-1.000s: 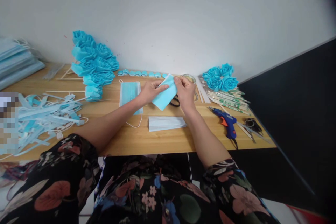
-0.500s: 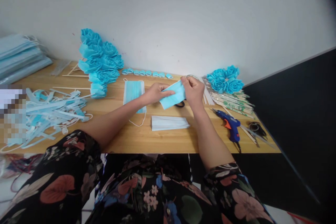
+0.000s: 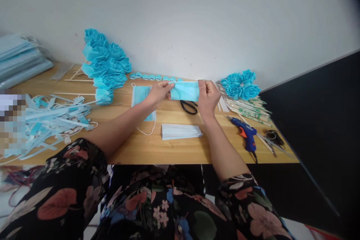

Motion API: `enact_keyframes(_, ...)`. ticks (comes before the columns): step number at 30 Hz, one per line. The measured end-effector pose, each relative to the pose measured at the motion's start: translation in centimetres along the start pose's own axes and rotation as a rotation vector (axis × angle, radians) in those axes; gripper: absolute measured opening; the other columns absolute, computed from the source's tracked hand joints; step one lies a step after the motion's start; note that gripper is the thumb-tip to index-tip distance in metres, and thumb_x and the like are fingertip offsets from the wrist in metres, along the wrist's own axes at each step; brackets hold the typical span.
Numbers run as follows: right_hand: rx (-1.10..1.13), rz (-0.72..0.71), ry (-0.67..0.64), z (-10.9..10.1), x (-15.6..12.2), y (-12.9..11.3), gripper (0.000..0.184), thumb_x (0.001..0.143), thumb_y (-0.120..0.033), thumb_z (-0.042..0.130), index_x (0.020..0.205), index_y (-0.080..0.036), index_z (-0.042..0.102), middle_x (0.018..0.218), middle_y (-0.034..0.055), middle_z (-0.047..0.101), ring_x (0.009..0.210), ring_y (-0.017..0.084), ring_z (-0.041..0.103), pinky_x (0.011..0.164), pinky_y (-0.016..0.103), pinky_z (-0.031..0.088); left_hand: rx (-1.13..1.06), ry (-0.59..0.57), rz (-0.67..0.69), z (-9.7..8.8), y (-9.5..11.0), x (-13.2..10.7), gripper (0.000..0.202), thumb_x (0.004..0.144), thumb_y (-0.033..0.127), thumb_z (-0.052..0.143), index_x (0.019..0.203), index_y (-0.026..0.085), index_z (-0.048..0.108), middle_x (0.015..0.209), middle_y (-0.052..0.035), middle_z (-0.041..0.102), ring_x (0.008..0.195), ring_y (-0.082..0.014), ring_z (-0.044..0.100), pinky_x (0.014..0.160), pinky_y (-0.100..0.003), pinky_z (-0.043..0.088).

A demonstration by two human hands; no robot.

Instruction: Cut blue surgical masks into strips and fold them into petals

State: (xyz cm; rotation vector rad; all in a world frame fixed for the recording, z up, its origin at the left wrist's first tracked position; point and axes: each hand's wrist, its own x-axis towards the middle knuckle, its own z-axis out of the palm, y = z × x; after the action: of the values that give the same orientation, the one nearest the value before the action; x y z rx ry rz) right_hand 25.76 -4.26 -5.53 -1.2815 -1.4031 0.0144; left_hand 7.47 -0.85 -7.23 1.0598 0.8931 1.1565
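Above the wooden table (image 3: 157,150) I hold a blue mask piece (image 3: 185,91) stretched flat between both hands. My left hand (image 3: 159,93) pinches its left end and my right hand (image 3: 207,95) pinches its right end. Black scissors (image 3: 189,107) lie on the table just under the piece. A whole blue face mask (image 3: 140,99) lies left of my left hand. A folded white layer (image 3: 180,131) lies nearer me, below the hands.
Blue mask flowers (image 3: 105,65) stand at the back left and a smaller bunch (image 3: 240,84) at the right, over wrapped sticks (image 3: 247,110). A blue glue gun (image 3: 246,135) lies right. Cut strips (image 3: 53,118) pile at the left, and stacked masks (image 3: 19,60) sit far left.
The blue piece went from tilted and partly folded to flat and level. My hands drew apart and rose slightly, uncovering the scissors beneath.
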Motion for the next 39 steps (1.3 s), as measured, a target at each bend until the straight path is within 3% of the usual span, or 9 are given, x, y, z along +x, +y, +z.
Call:
enact_keyframes(4, -0.031, 0.0, 0.033, -0.1, 0.2, 0.6, 0.052, 0.095, -0.067, 0.045, 0.066, -0.024, 0.044, 0.061, -0.0033, 0.04, 0.061, 0.015, 0.038, 0.062, 0.03, 0.032, -0.051, -0.071, 0.007, 0.2, 0.5, -0.2, 0.024, 0.087, 0.027, 0.071, 0.071, 0.015, 0.058, 0.059, 0.0054, 0.051, 0.055, -0.0084, 0.053, 0.063, -0.027, 0.055)
enact_keyframes(12, -0.051, 0.017, -0.027, -0.7, 1.2, 1.2, 0.052, 0.096, -0.06, 0.047, 0.061, -0.024, 0.037, 0.056, -0.0044, 0.035, 0.06, 0.015, 0.036, 0.061, 0.03, 0.03, 0.02, -0.25, 0.002, -0.8, 0.5, 0.5, 0.033, 0.084, 0.043, 0.075, 0.074, 0.016, 0.059, 0.064, 0.0, 0.06, 0.059, -0.0116, 0.059, 0.062, -0.028, 0.054)
enact_keyframes(17, -0.05, -0.057, -0.205, -0.4, 0.6, 0.6, 0.046, 0.095, -0.052, 0.051, 0.061, -0.023, 0.044, 0.056, -0.0035, 0.04, 0.057, 0.014, 0.038, 0.06, 0.03, 0.029, 0.373, -0.172, 0.33, -1.6, 2.0, 0.9, 0.04, 0.081, 0.05, 0.073, 0.1, 0.016, 0.07, 0.102, -0.0088, 0.074, 0.096, -0.0183, 0.066, 0.087, -0.031, 0.05)
enact_keyframes(19, -0.052, -0.08, -0.269, -0.1, 0.1, 0.1, 0.042, 0.095, -0.049, 0.053, 0.062, -0.022, 0.049, 0.058, -0.0028, 0.046, 0.057, 0.013, 0.041, 0.06, 0.03, 0.029, 0.476, -0.239, 0.417, -1.2, 2.7, 0.7, 0.042, 0.078, 0.047, 0.074, 0.106, 0.016, 0.071, 0.109, -0.0097, 0.074, 0.104, -0.0209, 0.065, 0.093, -0.033, 0.048)
enact_keyframes(23, 0.008, -0.044, -0.334, 0.2, -0.5, -0.7, 0.04, 0.092, -0.051, 0.057, 0.066, -0.021, 0.055, 0.058, -0.0025, 0.05, 0.058, 0.013, 0.044, 0.06, 0.029, 0.033, 0.663, -0.383, 0.399, -0.1, 3.1, 0.1, 0.022, 0.074, 0.036, 0.076, 0.082, 0.016, 0.071, 0.08, -0.002, 0.071, 0.081, -0.0171, 0.063, 0.08, -0.031, 0.047)
enact_keyframes(28, 0.311, 0.239, -0.402, 0.9, -0.8, -0.9, 0.044, 0.086, -0.063, 0.058, 0.08, -0.02, 0.062, 0.072, 0.0007, 0.058, 0.07, 0.015, 0.053, 0.063, 0.028, 0.044, 0.404, -0.233, 0.326, 0.5, 2.2, -0.2, 0.018, 0.079, 0.03, 0.071, 0.072, 0.016, 0.061, 0.067, 0.0023, 0.058, 0.064, -0.011, 0.052, 0.064, -0.026, 0.041)
enact_keyframes(32, 0.497, 0.435, -0.556, 1.8, -1.5, -0.8, 0.042, 0.073, -0.055, 0.073, 0.089, -0.016, 0.068, 0.084, 0.0032, 0.068, 0.08, 0.018, 0.06, 0.073, 0.03, 0.049, 0.059, -0.168, 0.259, 0.6, 1.6, 0.0, 0.025, 0.08, 0.035, 0.075, 0.078, 0.017, 0.058, 0.073, 0.0019, 0.059, 0.065, -0.0102, 0.053, 0.062, -0.024, 0.043)
enact_keyframes(35, 0.392, 0.469, -0.689, 2.2, -2.1, -0.9, 0.035, 0.07, -0.048, 0.074, 0.079, -0.015, 0.066, 0.073, -0.0001, 0.064, 0.069, 0.014, 0.053, 0.066, 0.027, 0.043, -0.069, -0.107, 0.265, 0.5, 1.6, 0.3, 0.027, 0.082, 0.037, 0.076, 0.081, 0.018, 0.057, 0.074, 0.0023, 0.058, 0.065, -0.0098, 0.052, 0.063, -0.022, 0.044)
enact_keyframes(39, 0.143, 0.344, -0.745, 2.1, -2.4, -1.2, 0.033, 0.073, -0.048, 0.068, 0.065, -0.017, 0.056, 0.063, -0.0029, 0.05, 0.061, 0.011, 0.041, 0.059, 0.026, 0.032, -0.061, 0.016, 0.31, 0.2, 1.2, 0.6, 0.027, 0.089, 0.038, 0.07, 0.08, 0.019, 0.054, 0.073, 0.0031, 0.052, 0.066, -0.0102, 0.047, 0.063, -0.022, 0.041)
